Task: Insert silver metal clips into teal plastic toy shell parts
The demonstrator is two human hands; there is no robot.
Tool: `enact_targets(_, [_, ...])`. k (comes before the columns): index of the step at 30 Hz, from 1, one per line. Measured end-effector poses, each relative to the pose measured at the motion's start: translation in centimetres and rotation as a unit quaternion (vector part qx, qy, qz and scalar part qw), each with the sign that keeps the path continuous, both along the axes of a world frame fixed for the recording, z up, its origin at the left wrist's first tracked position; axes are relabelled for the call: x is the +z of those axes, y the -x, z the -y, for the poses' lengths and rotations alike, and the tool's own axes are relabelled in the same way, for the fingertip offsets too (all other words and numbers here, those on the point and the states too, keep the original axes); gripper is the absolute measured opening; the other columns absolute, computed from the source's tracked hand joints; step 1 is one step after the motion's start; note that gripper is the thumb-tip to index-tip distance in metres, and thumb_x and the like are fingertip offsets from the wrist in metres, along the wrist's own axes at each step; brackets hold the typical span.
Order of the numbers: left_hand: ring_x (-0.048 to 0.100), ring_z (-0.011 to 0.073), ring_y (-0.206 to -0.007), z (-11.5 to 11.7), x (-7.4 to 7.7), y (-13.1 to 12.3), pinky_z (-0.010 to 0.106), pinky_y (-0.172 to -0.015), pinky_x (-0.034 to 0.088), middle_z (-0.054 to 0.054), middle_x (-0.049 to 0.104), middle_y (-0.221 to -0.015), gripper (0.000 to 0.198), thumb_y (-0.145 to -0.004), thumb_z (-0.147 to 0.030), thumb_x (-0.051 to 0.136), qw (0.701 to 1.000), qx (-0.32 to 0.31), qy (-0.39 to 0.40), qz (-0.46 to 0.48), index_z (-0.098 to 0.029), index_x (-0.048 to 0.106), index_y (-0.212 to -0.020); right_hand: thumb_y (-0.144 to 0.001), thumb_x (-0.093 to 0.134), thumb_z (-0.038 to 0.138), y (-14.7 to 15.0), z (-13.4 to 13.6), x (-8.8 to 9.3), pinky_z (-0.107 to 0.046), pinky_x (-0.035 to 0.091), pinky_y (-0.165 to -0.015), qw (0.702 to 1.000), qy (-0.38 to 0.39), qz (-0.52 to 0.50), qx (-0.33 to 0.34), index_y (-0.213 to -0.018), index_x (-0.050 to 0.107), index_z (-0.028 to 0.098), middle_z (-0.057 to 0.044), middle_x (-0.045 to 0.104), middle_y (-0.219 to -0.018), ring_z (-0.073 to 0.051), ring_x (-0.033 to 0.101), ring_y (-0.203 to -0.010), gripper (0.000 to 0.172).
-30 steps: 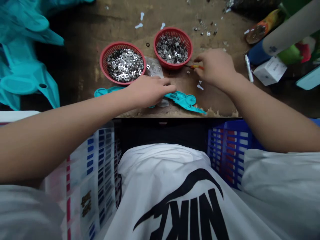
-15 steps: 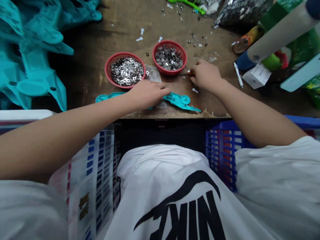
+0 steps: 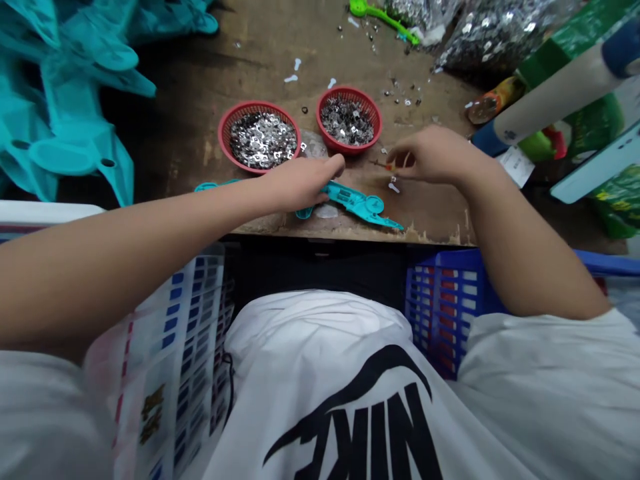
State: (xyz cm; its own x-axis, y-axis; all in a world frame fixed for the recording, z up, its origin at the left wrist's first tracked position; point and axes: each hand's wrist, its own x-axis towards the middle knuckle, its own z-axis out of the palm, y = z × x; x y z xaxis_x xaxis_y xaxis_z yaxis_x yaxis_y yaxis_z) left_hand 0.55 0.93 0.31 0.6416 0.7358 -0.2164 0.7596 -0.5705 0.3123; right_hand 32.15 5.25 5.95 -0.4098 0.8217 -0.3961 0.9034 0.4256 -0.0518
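Teal moulded plastic pieces (image 3: 65,113) are heaped far left. The left hand (image 3: 300,185) is resting half-open on a teal plastic strip (image 3: 353,202), just below a red basket of metal tabs (image 3: 221,127). The right hand (image 3: 435,157), now lifting higher off the wooden bench (image 3: 430,217), is pinching a small orange-handled tool (image 3: 381,164).

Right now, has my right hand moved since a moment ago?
Yes, slightly: your right hand has shifted rightward, away from the smaller red basket.

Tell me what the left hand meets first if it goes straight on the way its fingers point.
The left hand would likely meet the small orange-handled tool in the right hand first; depth is unclear.
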Motion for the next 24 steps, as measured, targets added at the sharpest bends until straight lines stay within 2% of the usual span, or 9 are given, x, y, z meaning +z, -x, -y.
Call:
enact_targets(3, [0.088,0.0407,-0.139,-0.4,-0.3,0.2,0.043,-0.110,0.066,0.019,0.089,-0.147,0.061,-0.106,-0.020,0.085,1.000,0.009,0.011,0.027,-0.019,0.071,-0.166,-0.112,0.080,0.037,1.8,1.8,0.1,-0.044,0.055,-0.094,0.993,0.062,-0.060,0.086,-0.143,0.100,0.029,-0.010,0.098,-0.116,-0.034,0.084,-0.105,0.037])
enact_targets(7, [0.087,0.0415,-0.141,-0.7,-0.9,0.4,0.045,-0.115,0.067,0.018,0.089,-0.147,0.056,-0.106,-0.020,0.083,0.999,-0.005,0.004,0.040,-0.020,0.076,-0.162,-0.112,0.080,0.039,4.3,3.4,-1.5,-0.043,0.050,-0.087,0.987,0.035,-0.081,0.131,-0.133,0.102,0.029,-0.011,0.095,-0.104,-0.033,0.080,-0.100,0.033])
enact_targets(11, [0.088,0.0422,-0.142,-0.9,-1.7,0.6,0.049,-0.122,0.068,0.017,0.091,-0.147,0.050,-0.108,-0.023,0.081,0.998,-0.023,-0.013,0.057,-0.021,0.084,-0.158,-0.109,0.083,0.039,4.5,3.3,-2.1,-0.045,0.048,-0.086,0.987,0.023,-0.107,0.118,-0.127,0.103,0.031,-0.010,0.094,-0.101,-0.033,0.077,-0.097,0.028])
enact_targets(17, [0.086,0.0419,-0.147,-1.6,-1.8,1.0,0.052,-0.130,0.066,0.019,0.091,-0.154,0.049,-0.114,-0.030,0.075,0.993,-0.032,-0.023,0.114,-0.019,0.089,-0.160,-0.113,0.081,0.049,3.8,3.0,-0.9,-0.043,0.049,-0.088,0.980,0.037,-0.160,0.112,-0.131,0.102,0.033,-0.008,0.095,-0.104,-0.032,0.080,-0.100,0.032])
enact_targets(20, [0.089,0.0400,-0.139,-1.8,-1.2,1.2,0.050,-0.127,0.065,0.016,0.095,-0.143,0.041,-0.117,-0.034,0.072,0.990,-0.021,-0.010,0.136,-0.023,0.096,-0.149,-0.114,0.081,0.051,3.7,3.0,-0.5,-0.042,0.049,-0.089,0.977,0.035,-0.179,0.109,-0.134,0.102,0.030,-0.009,0.095,-0.107,-0.031,0.081,-0.100,0.036])
enact_targets(24, [0.090,0.0380,-0.132,-1.8,-0.6,1.4,0.048,-0.121,0.067,0.012,0.096,-0.126,0.040,-0.118,-0.036,0.069,0.989,-0.006,-0.007,0.145,-0.027,0.100,-0.141,-0.113,0.083,0.048,3.5,2.9,-0.4,-0.042,0.050,-0.089,0.977,0.036,-0.184,0.105,-0.134,0.101,0.029,-0.010,0.096,-0.109,-0.032,0.081,-0.100,0.034])
